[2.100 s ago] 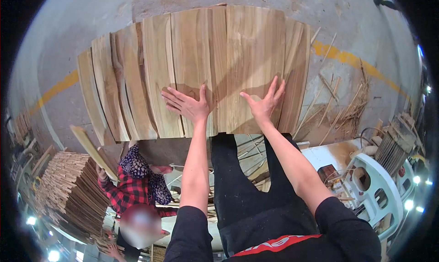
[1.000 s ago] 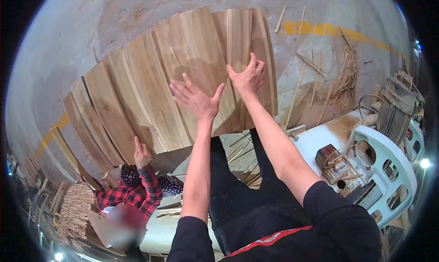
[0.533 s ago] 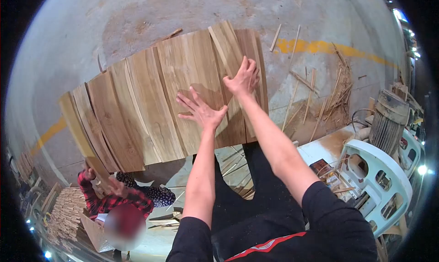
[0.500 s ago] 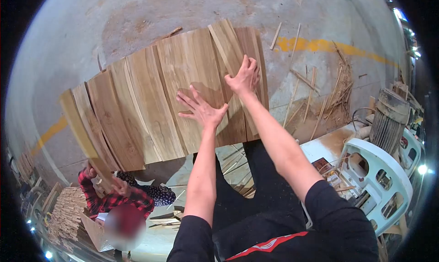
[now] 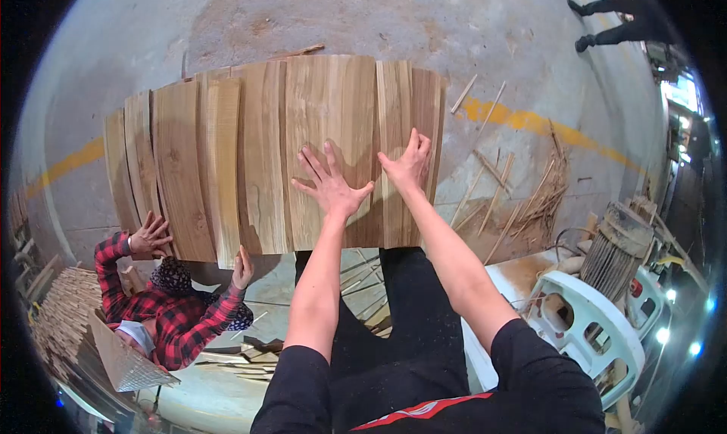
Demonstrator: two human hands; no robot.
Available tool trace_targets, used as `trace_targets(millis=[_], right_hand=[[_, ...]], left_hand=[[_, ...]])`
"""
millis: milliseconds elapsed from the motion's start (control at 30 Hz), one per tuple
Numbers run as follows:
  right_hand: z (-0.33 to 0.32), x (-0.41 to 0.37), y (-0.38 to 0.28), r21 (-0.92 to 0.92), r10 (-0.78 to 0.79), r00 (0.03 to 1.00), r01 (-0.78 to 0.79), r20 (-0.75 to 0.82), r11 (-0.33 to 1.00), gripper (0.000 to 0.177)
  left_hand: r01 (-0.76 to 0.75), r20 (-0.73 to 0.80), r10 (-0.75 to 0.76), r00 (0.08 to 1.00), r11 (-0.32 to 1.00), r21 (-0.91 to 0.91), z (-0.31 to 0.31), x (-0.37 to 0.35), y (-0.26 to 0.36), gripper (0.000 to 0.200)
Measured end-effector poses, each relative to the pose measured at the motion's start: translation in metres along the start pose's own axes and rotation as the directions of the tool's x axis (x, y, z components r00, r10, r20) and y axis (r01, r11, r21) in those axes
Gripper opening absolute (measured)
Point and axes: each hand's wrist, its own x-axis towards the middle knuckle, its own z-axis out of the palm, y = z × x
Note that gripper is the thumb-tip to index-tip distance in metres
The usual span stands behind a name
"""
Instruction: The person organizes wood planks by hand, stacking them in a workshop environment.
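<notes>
A row of wooden boards lies side by side in front of me. My left hand [image 5: 333, 188] rests with fingers spread on a wide board [image 5: 329, 93] in the middle of the row. Farther right, my right hand [image 5: 409, 160] grips a narrower board [image 5: 394, 101] across its width, thumb at its left edge and fingers at its right. A dark brown board [image 5: 429, 93] is at the row's right end. Toward the left, a yellowish board [image 5: 223, 146] lies on top of the others.
A co-worker in a red checked shirt [image 5: 178, 316] has both hands at the row's near left edge. A white plastic chair [image 5: 598, 328] and a motor [image 5: 621, 245] stand at right. Wood strips [image 5: 530, 199] litter the floor. Another person's legs [image 5: 617, 32] show at top right.
The narrow board under my right hand has turned from slanted to straight in the row. The co-worker's yellowish board has come down onto the row, farther right. Legs have appeared at top right.
</notes>
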Motion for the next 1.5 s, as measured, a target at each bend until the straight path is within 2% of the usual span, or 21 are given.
trace_targets(millis=[133,233,267,300,333,367,400,433,467,500,567,700,833,900,967,1067,1133,1200,1333,1433,1500], right_hand=[[-0.008,-0.003,-0.008,0.022,0.041,0.999,-0.041,0.026,0.999,0.1],[-0.009,-0.016,-0.024,0.045,0.01,1.0,-0.01,-0.013,0.999,0.1],[-0.013,-0.023,-0.033,0.067,-0.011,1.0,0.013,-0.022,0.998,0.1],[-0.014,-0.029,-0.043,0.088,-0.031,0.999,0.034,-0.036,0.996,0.1],[-0.008,-0.034,-0.05,0.098,-0.07,0.997,0.073,-0.035,0.993,0.101],[-0.005,-0.039,-0.065,0.112,-0.076,0.997,0.078,-0.019,0.991,0.1],[-0.003,-0.047,-0.087,0.121,-0.091,0.996,0.089,0.007,0.989,0.099],[-0.002,-0.056,-0.109,0.127,-0.113,0.993,0.107,0.043,0.986,0.099],[0.003,-0.062,-0.131,0.103,-0.102,0.99,0.092,0.094,0.99,0.099],[0.01,-0.069,-0.153,0.109,-0.079,0.99,0.066,0.118,0.992,0.099],[0.031,-0.079,-0.192,0.125,-0.032,0.988,0.013,0.153,0.992,0.101],[0.095,-0.089,-0.219,0.035,-0.032,0.993,0.028,0.117,0.999,0.106],[0.125,-0.091,-0.246,-0.004,-0.077,0.993,0.078,0.087,0.997,0.11],[0.125,-0.086,-0.259,-0.042,-0.107,0.989,0.111,0.099,0.993,0.111],[0.119,-0.085,-0.271,-0.042,-0.092,0.984,0.1,0.154,0.994,0.111],[0.133,-0.071,-0.257,0.008,-0.265,0.952,0.267,0.152,0.964,0.109],[0.139,-0.052,-0.239,0.267,-0.323,0.888,0.24,0.329,0.933,0.098],[0.137,-0.056,-0.241,0.582,-0.432,0.78,0.109,0.453,0.806,0.074],[0.111,-0.067,-0.235,0.618,-0.382,0.703,-0.102,0.599,0.78,0.054],[0.094,-0.065,-0.196,0.593,-0.395,0.669,-0.084,0.629,0.801,0.052],[0.059,-0.084,-0.167,0.472,-0.465,0.569,0.148,0.678,0.869,0.05]], left_hand=[[0.0,0.061,0.002,0.998,1.0,-0.03,-0.014,-0.001,-0.003,0.145],[-0.078,-0.036,0.073,0.997,0.98,-0.18,-0.015,-0.01,-0.019,0.129],[-0.134,-0.236,0.046,0.971,0.918,-0.373,-0.017,-0.026,-0.025,0.102],[-0.071,-0.295,-0.107,0.949,0.843,-0.534,-0.01,-0.051,-0.035,0.086],[-0.032,-0.325,-0.264,0.908,0.731,-0.682,0.0,-0.076,-0.044,0.071],[0.138,-0.225,-0.555,0.801,0.537,-0.832,0.003,-0.101,-0.049,0.06],[0.255,-0.059,-0.786,0.616,0.269,-0.929,0.008,-0.124,-0.053,0.05],[0.196,0.092,-0.867,0.489,0.007,-0.981,0.035,-0.143,-0.076,0.045],[0.231,0.417,-0.825,0.382,-0.351,-0.907,0.022,-0.156,-0.096,0.057],[0.197,0.577,-0.738,0.35,-0.544,-0.816,0.026,-0.162,-0.12,0.08],[0.043,0.716,-0.627,0.306,-0.742,-0.669,0.041,-0.159,-0.17,0.093],[-0.176,0.609,-0.538,0.583,-0.815,-0.551,0.077,-0.125,-0.236,0.101],[-0.225,0.481,-0.585,0.653,-0.757,-0.614,0.076,-0.096,-0.239,0.105],[-0.281,0.562,-0.523,0.641,-0.841,-0.462,0.028,-0.098,-0.225,0.108],[-0.251,0.511,-0.475,0.716,-0.859,-0.447,0.066,-0.103,-0.232,0.122],[-0.289,0.525,-0.528,0.667,-0.834,-0.47,0.053,-0.097,-0.222,0.124],[-0.346,0.509,-0.514,0.69,-0.853,-0.392,0.052,-0.095,-0.23,0.122],[-0.414,0.479,-0.54,0.692,-0.841,-0.348,0.039,-0.088,-0.227,0.118],[-0.343,0.494,-0.469,0.733,-0.881,-0.326,0.047,-0.083,-0.228,0.112],[-0.367,0.399,-0.488,0.776,-0.865,-0.343,0.089,-0.091,-0.235,0.108],[-0.337,0.483,-0.55,0.681,-0.821,-0.46,0.096,-0.114,-0.235,0.097]])
